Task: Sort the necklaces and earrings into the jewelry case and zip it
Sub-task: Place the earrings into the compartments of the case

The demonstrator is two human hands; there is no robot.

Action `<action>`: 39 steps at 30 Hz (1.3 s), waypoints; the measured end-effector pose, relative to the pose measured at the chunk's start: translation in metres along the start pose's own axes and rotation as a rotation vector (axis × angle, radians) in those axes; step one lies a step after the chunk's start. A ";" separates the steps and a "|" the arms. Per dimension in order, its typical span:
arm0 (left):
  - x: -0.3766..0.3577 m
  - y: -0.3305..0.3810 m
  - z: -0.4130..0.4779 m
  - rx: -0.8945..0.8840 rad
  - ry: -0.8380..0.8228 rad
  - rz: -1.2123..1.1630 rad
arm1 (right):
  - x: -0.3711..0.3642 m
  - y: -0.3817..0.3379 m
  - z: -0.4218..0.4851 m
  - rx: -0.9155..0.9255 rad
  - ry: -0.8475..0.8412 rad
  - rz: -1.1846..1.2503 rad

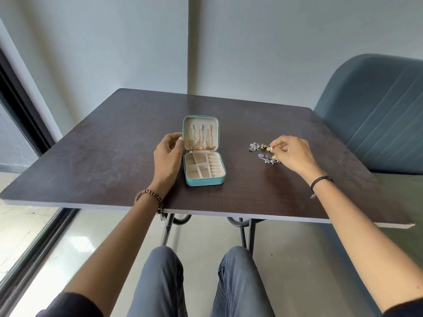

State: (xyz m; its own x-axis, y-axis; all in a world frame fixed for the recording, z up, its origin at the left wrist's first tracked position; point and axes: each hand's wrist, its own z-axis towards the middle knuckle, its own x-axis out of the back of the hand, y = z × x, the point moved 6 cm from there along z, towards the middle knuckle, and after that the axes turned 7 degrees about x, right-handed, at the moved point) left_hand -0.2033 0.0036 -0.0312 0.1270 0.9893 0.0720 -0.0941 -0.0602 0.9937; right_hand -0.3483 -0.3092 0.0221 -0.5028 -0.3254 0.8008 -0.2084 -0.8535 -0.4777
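Dark wood surface (114, 145) before a grey wall carries the open teal case (204, 181) at its middle, with necklaces (201, 139) hanging in the upright lid (201, 118). The left hand (168, 154) has its grip curled round the lid's left edge. Toward the right edge, the right hand (290, 154) pinches one of the earrings (267, 158) lying there.

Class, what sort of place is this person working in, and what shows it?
Probably a room in a home or small office: a dark table, a blue padded chair beside it, plain walls and a glossy floor.
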 end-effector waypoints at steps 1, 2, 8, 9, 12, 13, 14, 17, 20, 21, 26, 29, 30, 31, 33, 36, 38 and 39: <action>0.000 0.000 0.000 -0.001 0.001 -0.001 | 0.000 0.001 0.000 -0.007 -0.008 -0.004; 0.000 0.000 0.000 -0.002 0.001 -0.002 | 0.001 0.003 0.001 -0.016 -0.012 -0.003; 0.000 0.001 0.000 -0.007 -0.003 0.005 | 0.006 0.010 -0.001 -0.090 -0.002 0.074; 0.000 0.001 0.000 -0.008 0.000 0.004 | 0.007 0.010 -0.001 -0.098 0.004 0.094; 0.000 0.000 0.001 -0.006 0.003 0.013 | 0.009 0.014 -0.001 -0.139 0.023 0.164; 0.000 -0.001 0.001 -0.003 0.002 0.018 | 0.010 0.015 -0.001 -0.163 0.027 0.195; 0.000 -0.001 0.001 -0.001 0.003 0.020 | 0.010 0.017 -0.002 -0.183 0.031 0.221; 0.000 0.000 0.000 -0.006 0.009 0.015 | 0.011 0.021 -0.004 -0.224 0.045 0.299; 0.001 0.001 -0.001 -0.015 0.014 0.014 | 0.008 0.023 -0.006 -0.241 0.047 0.382; 0.001 0.001 -0.001 -0.016 0.015 0.019 | 0.006 0.023 -0.006 -0.240 0.040 0.415; 0.001 0.000 0.001 -0.011 0.013 0.014 | -0.004 0.009 -0.009 -0.229 0.007 0.640; 0.001 -0.001 0.001 -0.005 0.010 -0.001 | -0.013 -0.005 -0.012 -0.220 -0.028 0.784; 0.001 -0.001 0.001 -0.004 0.008 -0.003 | -0.016 -0.010 -0.012 -0.208 -0.044 0.794; 0.000 -0.001 0.001 -0.005 0.006 -0.002 | -0.019 -0.016 -0.012 -0.189 -0.061 0.788; 0.000 -0.001 0.001 -0.006 0.005 0.002 | -0.024 -0.029 -0.013 -0.140 -0.093 0.733; 0.000 -0.001 0.001 -0.005 0.001 -0.007 | -0.030 -0.054 -0.015 -0.044 -0.129 0.642; 0.001 0.000 0.000 -0.011 0.002 -0.017 | -0.034 -0.071 -0.016 0.021 -0.153 0.548; 0.001 0.000 0.000 -0.016 0.005 -0.023 | -0.036 -0.080 -0.017 0.057 -0.159 0.495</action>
State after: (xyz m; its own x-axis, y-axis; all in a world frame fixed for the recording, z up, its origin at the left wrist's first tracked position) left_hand -0.2033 0.0044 -0.0309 0.1246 0.9910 0.0487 -0.1071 -0.0353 0.9936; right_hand -0.3271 -0.2220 0.0253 -0.3951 -0.7493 0.5314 0.0700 -0.6013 -0.7959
